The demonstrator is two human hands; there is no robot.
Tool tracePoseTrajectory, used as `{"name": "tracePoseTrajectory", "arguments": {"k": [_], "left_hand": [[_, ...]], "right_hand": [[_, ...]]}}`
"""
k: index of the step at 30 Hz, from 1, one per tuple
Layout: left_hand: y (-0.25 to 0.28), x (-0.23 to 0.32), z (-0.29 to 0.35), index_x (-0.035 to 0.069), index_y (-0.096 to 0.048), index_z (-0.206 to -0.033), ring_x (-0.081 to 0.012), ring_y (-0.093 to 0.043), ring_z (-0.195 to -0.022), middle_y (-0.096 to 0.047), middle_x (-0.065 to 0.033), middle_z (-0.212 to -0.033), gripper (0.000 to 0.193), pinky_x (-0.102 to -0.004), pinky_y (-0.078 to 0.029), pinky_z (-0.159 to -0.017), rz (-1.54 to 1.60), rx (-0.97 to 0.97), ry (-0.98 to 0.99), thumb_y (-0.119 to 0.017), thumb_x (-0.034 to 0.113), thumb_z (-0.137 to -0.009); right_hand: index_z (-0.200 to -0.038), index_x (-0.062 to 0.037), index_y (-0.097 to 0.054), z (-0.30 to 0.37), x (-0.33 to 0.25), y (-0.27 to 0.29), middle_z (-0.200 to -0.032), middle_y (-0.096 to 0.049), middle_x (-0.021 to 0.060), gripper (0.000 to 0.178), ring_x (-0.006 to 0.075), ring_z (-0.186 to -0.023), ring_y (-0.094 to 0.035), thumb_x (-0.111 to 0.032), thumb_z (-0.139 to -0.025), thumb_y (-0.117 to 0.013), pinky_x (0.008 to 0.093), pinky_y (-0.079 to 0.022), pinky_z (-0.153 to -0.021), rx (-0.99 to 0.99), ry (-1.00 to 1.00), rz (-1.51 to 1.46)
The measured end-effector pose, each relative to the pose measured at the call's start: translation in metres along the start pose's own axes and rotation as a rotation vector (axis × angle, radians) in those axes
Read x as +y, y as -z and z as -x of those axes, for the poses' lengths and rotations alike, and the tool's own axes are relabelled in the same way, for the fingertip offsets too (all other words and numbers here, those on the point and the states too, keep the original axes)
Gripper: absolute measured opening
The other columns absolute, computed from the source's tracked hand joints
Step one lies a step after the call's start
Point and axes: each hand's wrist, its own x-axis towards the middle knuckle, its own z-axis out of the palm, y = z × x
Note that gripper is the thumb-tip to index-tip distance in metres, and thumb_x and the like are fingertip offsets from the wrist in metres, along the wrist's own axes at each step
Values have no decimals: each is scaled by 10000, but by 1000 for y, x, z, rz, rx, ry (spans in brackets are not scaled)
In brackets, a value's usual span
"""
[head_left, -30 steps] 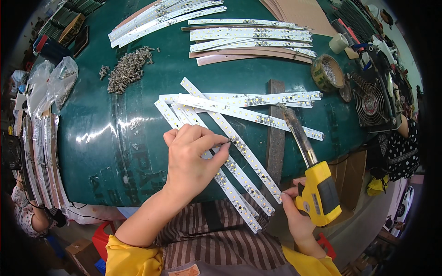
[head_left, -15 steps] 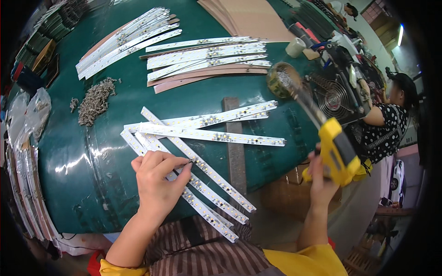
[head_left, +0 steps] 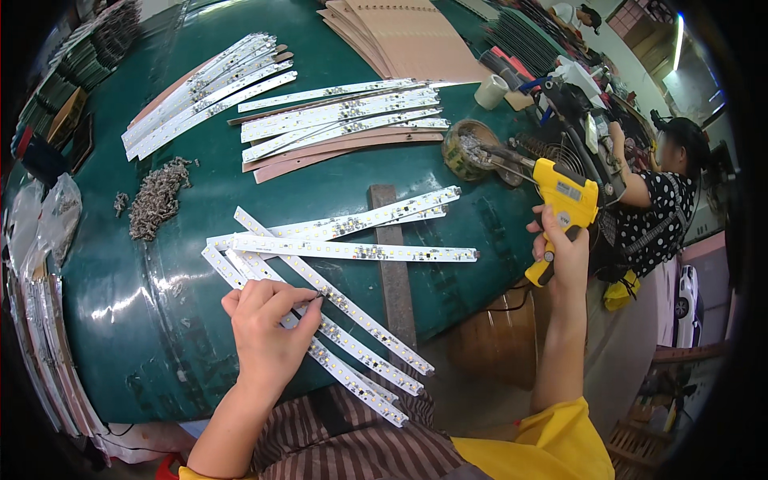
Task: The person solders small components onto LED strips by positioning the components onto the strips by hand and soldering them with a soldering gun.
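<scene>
My right hand [head_left: 566, 244] is wrapped around the handle of a yellow and black soldering gun [head_left: 570, 190]. The gun's metal front end reaches to a round tin [head_left: 452, 156] with grey bits inside. At the near table edge, my left hand [head_left: 268, 324] pinches a small dark piece [head_left: 320, 297] between thumb and fingertips, too small to name. It hovers over or rests on a fan of white LED strips [head_left: 372, 320] with yellow chips. Another white LED strip [head_left: 320, 246] lies crosswise over their far ends, and a dark flat bar [head_left: 394, 280] runs beneath.
A heap of small grey parts [head_left: 156, 200] lies on the green tabletop [head_left: 104, 320]. Farther back are two piles of LED strips [head_left: 216, 92] and brown boards [head_left: 408, 40]. A white roll [head_left: 490, 92] stands near a coiled metal stand [head_left: 552, 152]. A co-worker [head_left: 672, 184] sits at right.
My right hand has swung the soldering gun up and away from me, its front end now at the tin. The left hand keeps its pinch over the strips. The whole view has shifted slightly.
</scene>
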Motion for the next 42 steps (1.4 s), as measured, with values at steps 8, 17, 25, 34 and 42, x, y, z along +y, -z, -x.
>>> {"name": "tracePoseTrajectory", "arguments": {"k": [8, 17, 25, 34, 42], "left_hand": [[0, 0, 0, 135, -730, -786, -159, -559, -745, -598, 28, -740, 151, -335, -321, -792, 0, 0, 5, -795, 85, -660], [1, -1, 2, 133, -723, -781, -160, -555, -745, -591, 27, -740, 146, -335, -320, -790, 15, -5, 3, -793, 84, -663], [-2, -4, 1, 126, -712, -793, -190, -563, -761, -582, 5, -763, 144, -355, -336, -791, 60, 4, -32, -791, 92, -677], [-2, -8, 2, 119, -715, -806, -178, -552, -764, -573, 2, -769, 158, -353, -322, -792, 45, 11, -30, -795, 94, -671], [-1, -7, 3, 121, -720, -818, -178, -559, -775, -586, 5, -782, 175, -353, -330, -802, 65, 9, -22, -802, 107, -664]], "right_hand": [[-1020, -6, -625, -27, 16, 23, -761, -600, 69, 339, 89, -475, -472, -333, -934, -646, 232, -366, -451, -101, -334, -389], [-1042, 11, -620, 6, 2, 6, -780, -602, 94, 317, 95, -481, -483, -289, -941, -644, 236, -388, -465, 72, -140, -195], [-1257, -59, -406, 114, 31, -13, -1005, -478, 38, 703, 105, -836, -490, 167, -661, -702, 242, -448, -763, -193, 302, 55], [-1106, -70, -345, 163, 31, -34, -1047, -410, 88, 615, 222, -1011, -566, 151, -694, -744, 334, -508, -834, -592, 260, 64], [-1150, -89, -318, 168, 41, -35, -1049, -453, 95, 607, 206, -1005, -581, 225, -727, -621, 330, -515, -839, -498, 148, -42]]}}
